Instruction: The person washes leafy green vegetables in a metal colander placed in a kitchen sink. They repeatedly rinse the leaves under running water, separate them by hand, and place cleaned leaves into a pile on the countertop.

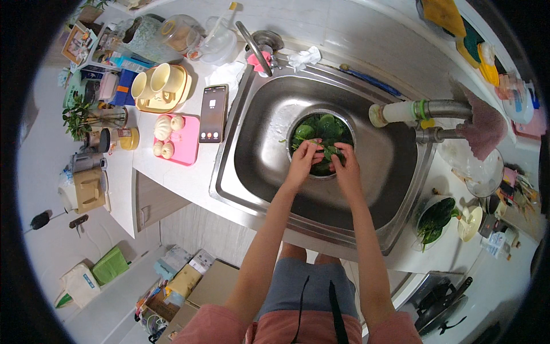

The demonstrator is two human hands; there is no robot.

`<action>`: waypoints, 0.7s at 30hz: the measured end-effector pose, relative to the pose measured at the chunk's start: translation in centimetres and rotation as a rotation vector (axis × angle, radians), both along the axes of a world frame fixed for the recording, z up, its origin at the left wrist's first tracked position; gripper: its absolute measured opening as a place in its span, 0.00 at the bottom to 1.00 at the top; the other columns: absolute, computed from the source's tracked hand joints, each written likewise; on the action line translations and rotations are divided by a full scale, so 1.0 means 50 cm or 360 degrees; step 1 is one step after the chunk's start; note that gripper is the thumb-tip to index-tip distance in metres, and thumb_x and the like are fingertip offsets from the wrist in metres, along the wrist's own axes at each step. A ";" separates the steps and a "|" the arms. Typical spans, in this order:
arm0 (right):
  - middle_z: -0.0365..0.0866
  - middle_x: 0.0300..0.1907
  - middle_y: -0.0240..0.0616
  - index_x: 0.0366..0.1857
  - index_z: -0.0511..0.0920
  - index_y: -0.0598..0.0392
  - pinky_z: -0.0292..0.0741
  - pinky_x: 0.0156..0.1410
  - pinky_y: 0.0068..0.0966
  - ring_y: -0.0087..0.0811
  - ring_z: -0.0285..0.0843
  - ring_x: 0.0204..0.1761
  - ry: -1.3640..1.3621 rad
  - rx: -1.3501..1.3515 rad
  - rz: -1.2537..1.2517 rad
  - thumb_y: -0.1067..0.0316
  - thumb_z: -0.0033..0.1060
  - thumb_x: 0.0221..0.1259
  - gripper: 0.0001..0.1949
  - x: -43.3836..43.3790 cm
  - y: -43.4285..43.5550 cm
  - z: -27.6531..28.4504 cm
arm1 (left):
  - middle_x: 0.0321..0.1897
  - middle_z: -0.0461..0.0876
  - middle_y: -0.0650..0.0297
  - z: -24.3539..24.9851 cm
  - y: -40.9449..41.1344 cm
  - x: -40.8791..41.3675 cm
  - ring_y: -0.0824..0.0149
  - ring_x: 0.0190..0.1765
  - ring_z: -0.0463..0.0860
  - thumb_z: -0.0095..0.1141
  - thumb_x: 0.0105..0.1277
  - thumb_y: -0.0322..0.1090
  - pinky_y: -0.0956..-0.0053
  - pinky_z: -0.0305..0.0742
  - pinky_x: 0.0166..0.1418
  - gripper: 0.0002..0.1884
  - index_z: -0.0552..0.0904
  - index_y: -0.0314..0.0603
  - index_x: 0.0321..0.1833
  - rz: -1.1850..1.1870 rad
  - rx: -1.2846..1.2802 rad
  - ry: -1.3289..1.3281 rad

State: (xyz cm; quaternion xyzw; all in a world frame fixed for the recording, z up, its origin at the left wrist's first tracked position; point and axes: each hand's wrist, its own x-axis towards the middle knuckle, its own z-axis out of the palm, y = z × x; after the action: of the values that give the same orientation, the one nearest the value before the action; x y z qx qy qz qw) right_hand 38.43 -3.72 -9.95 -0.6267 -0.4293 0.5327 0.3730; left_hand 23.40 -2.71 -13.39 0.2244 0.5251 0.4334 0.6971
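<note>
Both my hands are above a round metal bowl [354,134] that stands in a stainless steel sink [264,124]. Dark green leafy vegetables [327,124], which look like spinach, fill the bowl. My left hand [304,159] pinches a green stem between thumb and fingers. Just beside it, my right hand [347,165] has its fingers curled on a green leaf [330,151] of what seems to be the same piece. The fingers partly cover the held piece and the near side of the bowl.
A faucet [395,112] reaches in from the right, with a pink cloth [485,122] over its pipe. More leaves lie in a container [422,210] on the right counter. Left of the sink are a phone [213,114] and a pink tray [189,139] with several buns.
</note>
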 end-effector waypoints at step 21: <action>0.86 0.47 0.35 0.58 0.81 0.59 0.84 0.54 0.22 0.26 0.86 0.47 0.0754 -0.0415 -0.0281 0.60 0.58 0.76 0.16 -0.012 0.066 -0.076 | 0.42 0.84 0.63 -0.068 0.001 -0.018 0.71 0.43 0.84 0.63 0.70 0.26 0.76 0.84 0.51 0.07 0.80 0.37 0.48 0.0461 0.0133 0.0167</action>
State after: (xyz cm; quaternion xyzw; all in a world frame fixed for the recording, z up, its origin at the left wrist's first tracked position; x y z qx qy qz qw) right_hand 37.84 -0.44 -13.73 -0.5623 -0.2018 0.6805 0.4242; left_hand 22.52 -2.65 -16.79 0.1975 0.5692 0.5386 0.5890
